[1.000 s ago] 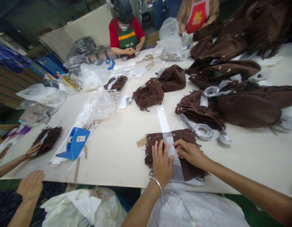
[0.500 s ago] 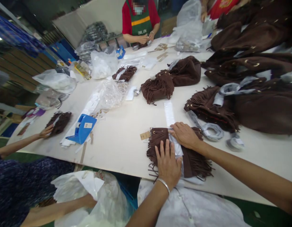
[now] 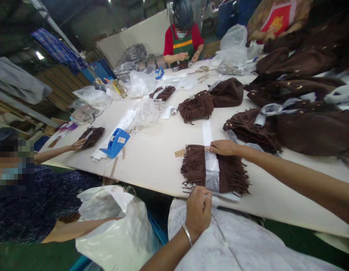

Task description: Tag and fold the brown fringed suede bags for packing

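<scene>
A dark brown fringed bag (image 3: 230,177) lies flat at the table's near edge. Down its middle runs a band of clear plastic and white material (image 3: 212,171). From under the bag's far side sticks out a white paper strip (image 3: 207,131). My right hand (image 3: 224,147) is closed at the far edge, fingers together over the top of the band. At the near edge my left hand (image 3: 199,209), with a silver bracelet, is closed in a pinch where the strip's near end comes out; its fingertips are partly hidden. A brown paper tag (image 3: 179,153) lies beside the bag.
More brown fringed bags (image 3: 196,107) lie farther back, with a large pile (image 3: 312,130) on the right. A blue tape dispenser (image 3: 115,143) stands left. One co-worker's hand (image 3: 78,144) touches another bag; another person (image 3: 183,45) works across the table. Below hangs a white plastic sack (image 3: 120,226).
My left hand has gone from lying flat on the bag to a closed pinch at its near edge. My right hand has drawn its fingers together at the far edge. The view has tilted up.
</scene>
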Demonstrator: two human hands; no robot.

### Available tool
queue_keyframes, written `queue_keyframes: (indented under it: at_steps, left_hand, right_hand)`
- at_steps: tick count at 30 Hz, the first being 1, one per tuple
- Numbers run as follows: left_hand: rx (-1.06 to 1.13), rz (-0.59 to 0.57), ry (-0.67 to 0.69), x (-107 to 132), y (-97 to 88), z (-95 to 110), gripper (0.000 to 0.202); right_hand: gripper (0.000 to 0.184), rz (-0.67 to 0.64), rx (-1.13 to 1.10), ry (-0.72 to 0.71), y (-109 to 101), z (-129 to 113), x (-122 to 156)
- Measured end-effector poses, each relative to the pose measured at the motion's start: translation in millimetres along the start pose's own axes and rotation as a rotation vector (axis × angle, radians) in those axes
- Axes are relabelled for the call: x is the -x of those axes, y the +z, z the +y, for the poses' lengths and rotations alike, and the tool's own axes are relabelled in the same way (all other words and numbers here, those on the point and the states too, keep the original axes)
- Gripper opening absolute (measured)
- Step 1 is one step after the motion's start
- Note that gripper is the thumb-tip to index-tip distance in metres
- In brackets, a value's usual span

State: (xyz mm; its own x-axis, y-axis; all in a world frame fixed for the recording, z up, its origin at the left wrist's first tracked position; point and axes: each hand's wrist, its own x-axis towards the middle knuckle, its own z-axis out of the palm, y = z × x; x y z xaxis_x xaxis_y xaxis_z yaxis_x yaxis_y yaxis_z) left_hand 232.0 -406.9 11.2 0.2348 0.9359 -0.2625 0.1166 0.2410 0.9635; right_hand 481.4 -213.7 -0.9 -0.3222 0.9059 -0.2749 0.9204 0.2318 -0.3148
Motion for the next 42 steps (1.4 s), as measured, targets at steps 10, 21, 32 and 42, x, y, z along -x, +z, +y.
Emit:
queue_keyframes:
  at_steps: [10, 21, 32, 42]
  left_hand:
    - [0.861, 0.014, -0.657, -4, 20.0, -5, 0.013]
    - [0.885, 0.083, -0.552, -1, 5.0, 18, 0.033]
    - [0.701, 0.039, 0.003, -106, -96.8, 91, 0.048]
    - [0.590, 0.171, -0.072, -206, -200.4, 66, 0.047]
  right_hand:
    - [0.067, -0.368, -0.249, 0.098, -32, 3, -16]
    - [0.060, -0.554, -0.828, 0.378, -67, -2, 1]
    - [0.044, -0.278, -1.320, 0.176, -111, -60, -50]
    - [0.038, -0.238, -1.578, 0.132, -62, -103, -150]
